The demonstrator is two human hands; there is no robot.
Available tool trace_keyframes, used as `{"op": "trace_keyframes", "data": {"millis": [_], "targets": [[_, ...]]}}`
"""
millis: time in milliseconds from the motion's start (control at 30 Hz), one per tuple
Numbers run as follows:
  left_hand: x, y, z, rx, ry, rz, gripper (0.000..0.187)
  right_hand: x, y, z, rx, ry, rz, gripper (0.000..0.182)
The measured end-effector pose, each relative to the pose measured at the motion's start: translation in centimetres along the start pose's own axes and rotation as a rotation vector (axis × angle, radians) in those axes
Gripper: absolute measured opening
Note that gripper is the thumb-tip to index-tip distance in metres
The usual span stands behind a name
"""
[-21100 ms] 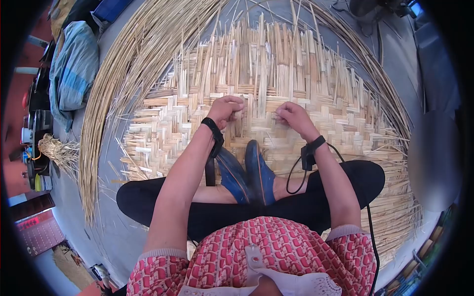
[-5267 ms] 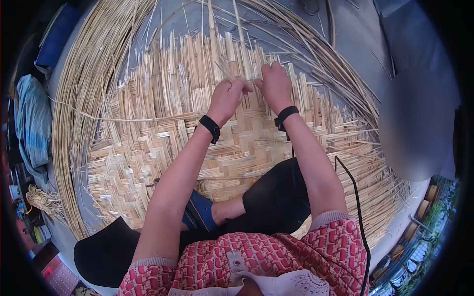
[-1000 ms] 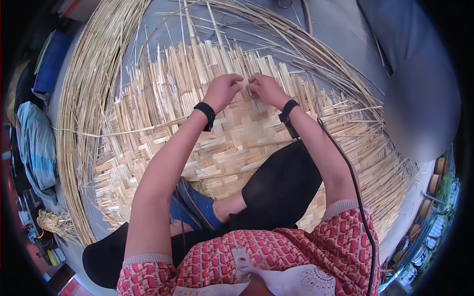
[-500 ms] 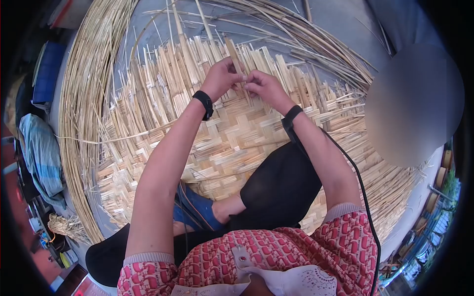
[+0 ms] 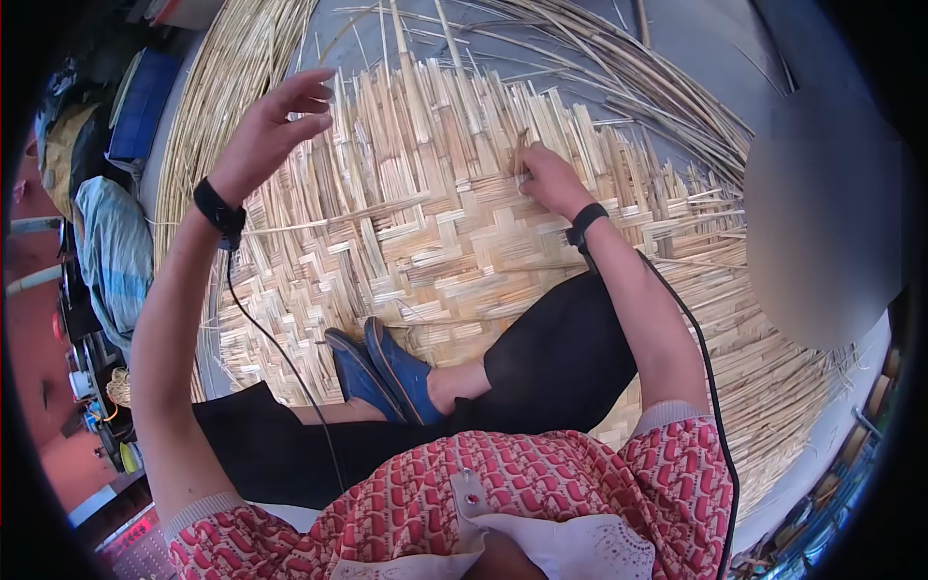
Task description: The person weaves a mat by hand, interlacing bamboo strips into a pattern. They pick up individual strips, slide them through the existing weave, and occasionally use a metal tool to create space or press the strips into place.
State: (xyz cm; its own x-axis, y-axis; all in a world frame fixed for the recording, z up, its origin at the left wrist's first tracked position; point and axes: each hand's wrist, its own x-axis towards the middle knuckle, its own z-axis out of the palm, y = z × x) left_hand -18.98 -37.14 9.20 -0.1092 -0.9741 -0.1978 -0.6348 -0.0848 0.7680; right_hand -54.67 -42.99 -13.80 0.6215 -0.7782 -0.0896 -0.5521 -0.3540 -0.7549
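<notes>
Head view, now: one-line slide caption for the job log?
Left hand open, right hand at the strips of a woven mat.

The floor (image 5: 701, 43) is grey and softly lit. At left, a blue box (image 5: 143, 101) and crumpled sack (image 5: 111, 246) lie near a reddish surface (image 5: 43, 362).

Left hand (image 5: 274, 128) reaching out wide, thumb parted from fingers; right hand (image 5: 555, 182) angled inward, fingers curled.
</notes>
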Motion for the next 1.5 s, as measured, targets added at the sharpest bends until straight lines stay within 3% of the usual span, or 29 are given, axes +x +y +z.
{"op": "trace_keyframes", "data": {"millis": [67, 133, 233, 267, 300, 333, 367, 400, 433, 500, 533, 567, 600, 633, 700, 767, 800, 867, 967, 1033, 1100, 1133, 1200, 1300, 1400, 1500], "targets": [[-5.7, 1.7, -8.3, 0.279, 0.082, -0.044, 0.047, 0.4, 0.2, 0.2, 0.023, -0.031, 0.043, 0.029], [-12.9, 4.3, -16.0, 0.336, 0.224, -0.241, 0.044, 0.5, 0.6, 0.9, -0.035, -0.024, 0.049, 0.028], [-25.7, 7.7, -29.8, 0.725, 0.300, -0.290, 0.037, 0.7, 0.6, 1.4, -0.158, 0.000, 0.012, 0.030], [-30.1, 10.3, -33.1, 0.865, 0.373, -0.376, 0.034, 0.8, 0.3, 1.2, -0.154, -0.030, 0.051, 0.032], [-34.9, 12.2, -37.1, 0.881, 0.486, -0.614, 0.038, 0.7, 1.0, 1.1, -0.098, -0.024, 0.007, 0.033], [-37.7, 16.5, -31.3, 1.016, 0.643, -0.359, 0.036, 0.9, 2.6, 1.3, 0.081, -0.003, -0.032, 0.037], [-40.7, 18.3, -32.7, 0.841, 0.721, -0.548, 0.034, 0.8, 2.4, 0.6, 0.285, -0.023, 0.091, 0.044], [-44.0, 19.0, -34.6, 0.650, 0.783, -0.728, 0.032, 0.9, 2.9, 0.6, 0.376, 0.154, 0.071, 0.052], [-48.3, 17.9, -37.5, 0.620, 0.842, -0.795, 0.031, -0.1, -0.2, -1.6, 0.407, 0.200, 0.266, 0.055], [-56.5, 12.2, -42.9, 0.621, 0.905, -0.889, 0.028, -0.3, -3.0, -2.0, -0.041, 0.359, 0.141, 0.045], [-57.7, 9.1, -42.8, 0.591, 0.906, -0.922, 0.027, 0.1, -4.8, -1.4, -0.010, 0.255, -0.032, 0.038], [-58.4, 5.1, -42.3, 0.535, 0.879, -0.929, 0.026, 0.7, -6.7, -0.4, 0.021, 0.151, -0.201, 0.032], [-54.5, 2.7, -37.8, 0.538, 0.910, -0.958, 0.025, 0.6, -10.2, 0.7, 0.058, 0.005, -0.236, 0.022], [-50.2, 1.9, -33.1, 0.356, 0.710, -0.920, 0.024, 1.2, -12.4, 2.9, 0.004, -0.070, -0.320, 0.022], [-40.9, 0.3, -22.7, 0.383, 0.396, -0.854, 0.028, 2.2, -14.2, 7.8, -0.277, -0.151, -0.511, 0.034], [-35.0, -1.9, -14.9, 0.350, -0.007, -0.555, 0.034, 2.5, -13.6, 11.2, -0.404, -0.218, -0.501, 0.044], [-32.3, -2.2, -11.5, 0.339, -0.179, -0.500, 0.037, 2.2, -13.0, 11.8, -0.440, -0.188, -0.525, 0.050], [-28.5, -5.9, -5.8, 0.229, -0.383, -0.346, 0.037, 1.5, -13.1, 11.4, -0.518, -0.234, -0.504, 0.063], [-23.6, -11.5, 1.1, 0.198, -0.541, -0.284, 0.024, 1.2, -13.3, 8.9, -0.485, -0.291, -0.438, 0.065], [-20.3, -17.2, 5.4, 0.245, -0.499, -0.179, 0.018, 0.0, -15.0, 4.4, -0.465, -0.370, -0.379, 0.055], [-17.9, -19.5, 9.5, 0.375, -0.288, -0.191, 0.023, -1.1, -15.8, -0.2, -0.423, -0.481, -0.279, 0.040], [-16.8, -20.6, 11.5, 0.244, -0.182, -0.198, 0.026, -1.5, -15.2, -2.5, -0.417, -0.505, -0.262, 0.037], [-15.5, -20.1, 14.5, 0.166, 0.032, -0.311, 0.032, -3.2, -16.4, -6.7, -0.251, -0.471, 0.026, 0.033], [-15.4, -20.6, 15.3, 0.209, 0.093, -0.322, 0.037, -3.9, -15.5, -11.4, -0.321, -0.451, 0.105, 0.026], [-15.6, -22.4, 16.2, 0.183, 0.151, -0.225, 0.039, -3.2, -17.0, -10.0, -0.299, -0.346, 0.017, 0.026], [-15.8, -21.5, 15.0, 0.161, 0.081, -0.214, 0.040, -0.9, -18.3, -1.9, -0.006, -0.269, -0.154, 0.029]]}}
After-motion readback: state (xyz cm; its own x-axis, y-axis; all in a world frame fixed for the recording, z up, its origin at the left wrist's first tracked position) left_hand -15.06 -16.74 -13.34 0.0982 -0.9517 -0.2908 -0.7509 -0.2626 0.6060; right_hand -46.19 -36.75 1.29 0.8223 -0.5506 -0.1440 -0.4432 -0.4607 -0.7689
